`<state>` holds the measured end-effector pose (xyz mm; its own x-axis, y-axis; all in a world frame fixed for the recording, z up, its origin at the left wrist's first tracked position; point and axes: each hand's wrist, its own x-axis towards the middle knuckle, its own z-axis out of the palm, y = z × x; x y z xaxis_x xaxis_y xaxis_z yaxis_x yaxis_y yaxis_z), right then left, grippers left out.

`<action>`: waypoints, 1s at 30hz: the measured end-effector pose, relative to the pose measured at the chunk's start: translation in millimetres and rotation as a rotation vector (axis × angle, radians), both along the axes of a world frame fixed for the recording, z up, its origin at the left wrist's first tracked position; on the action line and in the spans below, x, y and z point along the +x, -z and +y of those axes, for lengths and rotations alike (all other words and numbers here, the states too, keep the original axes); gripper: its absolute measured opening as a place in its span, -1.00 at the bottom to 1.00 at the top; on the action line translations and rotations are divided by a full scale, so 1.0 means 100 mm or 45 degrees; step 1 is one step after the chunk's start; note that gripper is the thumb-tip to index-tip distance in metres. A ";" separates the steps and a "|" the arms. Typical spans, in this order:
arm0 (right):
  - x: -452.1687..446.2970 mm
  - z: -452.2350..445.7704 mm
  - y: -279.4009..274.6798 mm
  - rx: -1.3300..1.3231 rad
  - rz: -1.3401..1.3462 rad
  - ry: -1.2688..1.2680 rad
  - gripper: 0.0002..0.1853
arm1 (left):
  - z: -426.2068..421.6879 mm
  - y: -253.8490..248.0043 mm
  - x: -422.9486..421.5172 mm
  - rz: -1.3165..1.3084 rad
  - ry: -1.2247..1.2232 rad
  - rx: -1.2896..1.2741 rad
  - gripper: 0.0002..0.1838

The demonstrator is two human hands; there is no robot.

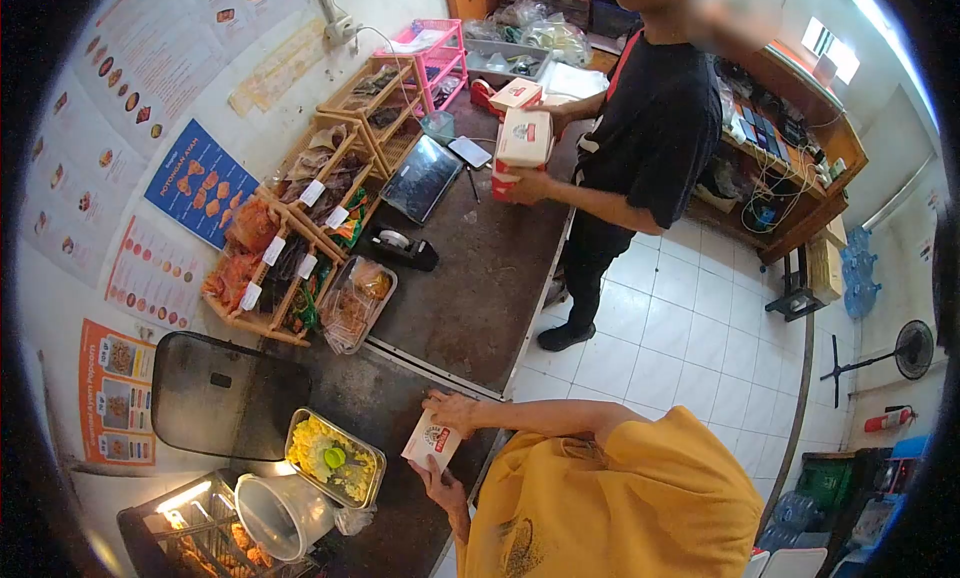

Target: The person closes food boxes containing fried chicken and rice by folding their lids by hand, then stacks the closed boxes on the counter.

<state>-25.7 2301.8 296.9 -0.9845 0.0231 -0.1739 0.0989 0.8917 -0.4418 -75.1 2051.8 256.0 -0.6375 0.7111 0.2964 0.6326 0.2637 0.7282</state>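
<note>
A small white cardboard food box (433, 439) with red and dark print is between my two hands, at the edge of the dark counter (400, 388). The fingers of my right hand (452, 414) curl over its far corner. Against its lower edge, my left hand (443, 486) grips with bent fingers. A metal tray (379, 466) of yellow and pale shredded food with a green piece in it lies to the left of the box. Near that tray stands a clear plastic tub (285, 518).
Across the counter, a person in black (650, 128) holds a white and red box (525, 138). Wooden racks (290, 223) of packets, a tape dispenser (405, 248), a tablet (425, 178) and a clear food container (357, 303) line the wall side. A lit case (190, 528) holds fried food.
</note>
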 end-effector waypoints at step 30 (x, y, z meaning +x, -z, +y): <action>-0.08 -0.31 -0.06 0.025 0.149 -0.100 -0.31 | -0.13 -0.33 0.15 -0.294 -0.087 -0.004 -0.25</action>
<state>-33.8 2270.9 303.2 -0.9969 -0.0526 -0.0584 -0.0225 0.9031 -0.4289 -60.0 2038.8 288.7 -0.7348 0.6648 0.1346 0.4298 0.3029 0.8506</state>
